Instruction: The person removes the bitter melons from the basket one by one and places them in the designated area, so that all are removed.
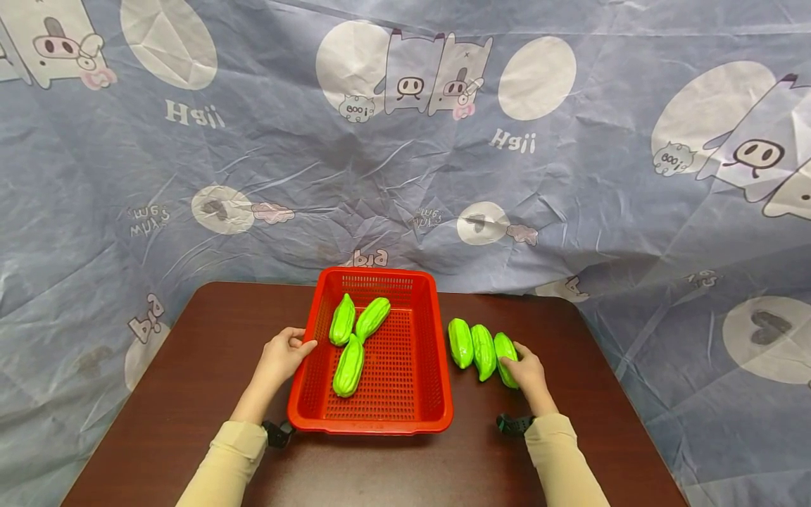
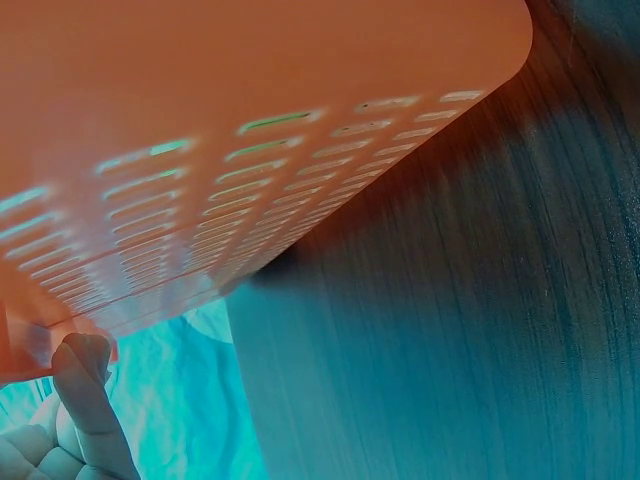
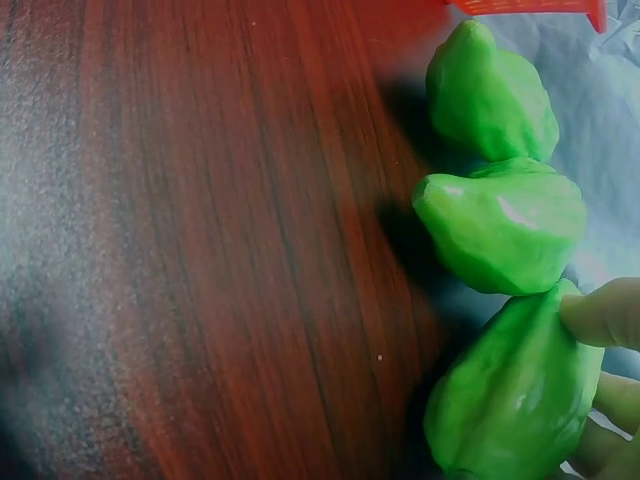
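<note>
A red plastic basket [image 1: 395,352] with slotted walls stands on the table, with three bright green ridged gourds in it, one of them a gourd [image 1: 348,367] near the front. My left hand [image 1: 283,358] pinches the basket's left rim, thumb over the edge; the left wrist view shows the fingers [image 2: 88,400] at the rim. Right of the basket, three more gourds lie side by side: a left gourd [image 1: 460,343], a middle gourd [image 1: 483,352] and a right gourd [image 1: 505,359]. My right hand [image 1: 527,370] grips the right gourd [image 3: 515,390] between thumb and fingers.
The dark brown wooden table [image 1: 367,472] has rounded back corners. Behind it and at its sides hangs a grey-blue cloth [image 1: 405,169] with cartoon prints. Each wrist wears a dark strap, one being the right strap [image 1: 514,424].
</note>
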The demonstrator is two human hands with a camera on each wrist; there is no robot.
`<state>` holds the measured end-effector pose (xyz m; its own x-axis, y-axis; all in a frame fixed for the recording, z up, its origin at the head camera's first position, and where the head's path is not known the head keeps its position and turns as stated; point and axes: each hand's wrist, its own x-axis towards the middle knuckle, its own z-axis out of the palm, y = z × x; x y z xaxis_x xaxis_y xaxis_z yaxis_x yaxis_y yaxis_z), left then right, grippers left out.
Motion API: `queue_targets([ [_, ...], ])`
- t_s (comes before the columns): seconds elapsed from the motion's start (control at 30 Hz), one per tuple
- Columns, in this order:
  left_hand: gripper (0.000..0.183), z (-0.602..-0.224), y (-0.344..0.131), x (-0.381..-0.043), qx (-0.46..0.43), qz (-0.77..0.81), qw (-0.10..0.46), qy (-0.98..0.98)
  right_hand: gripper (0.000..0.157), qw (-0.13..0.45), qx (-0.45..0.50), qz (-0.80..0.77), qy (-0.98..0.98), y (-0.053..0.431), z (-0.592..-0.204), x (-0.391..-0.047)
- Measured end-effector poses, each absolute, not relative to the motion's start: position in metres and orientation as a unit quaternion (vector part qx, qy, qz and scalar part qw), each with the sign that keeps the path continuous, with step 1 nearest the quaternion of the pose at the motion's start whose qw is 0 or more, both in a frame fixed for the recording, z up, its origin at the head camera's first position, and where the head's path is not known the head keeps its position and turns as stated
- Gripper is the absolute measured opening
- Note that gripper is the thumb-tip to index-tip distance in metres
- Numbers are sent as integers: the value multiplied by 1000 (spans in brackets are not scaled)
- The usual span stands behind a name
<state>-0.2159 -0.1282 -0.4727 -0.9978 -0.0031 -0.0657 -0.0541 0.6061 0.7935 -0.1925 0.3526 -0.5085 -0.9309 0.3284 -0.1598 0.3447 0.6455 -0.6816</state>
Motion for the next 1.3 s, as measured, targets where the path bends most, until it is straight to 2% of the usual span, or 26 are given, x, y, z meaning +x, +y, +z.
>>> queue_targets([
  [0.53,46,-474,-129,-215,-17,440,32,897,64,24,174,-350,920,352,-513,-190],
  [0.9,45,-473,-128,-216,-17,442,30,896,64,-22,184,-395,900,354,-508,-185],
  [1.3,44,-470,-127,-215,-10,438,20,899,63,-67,160,-416,893,342,-485,-196],
])
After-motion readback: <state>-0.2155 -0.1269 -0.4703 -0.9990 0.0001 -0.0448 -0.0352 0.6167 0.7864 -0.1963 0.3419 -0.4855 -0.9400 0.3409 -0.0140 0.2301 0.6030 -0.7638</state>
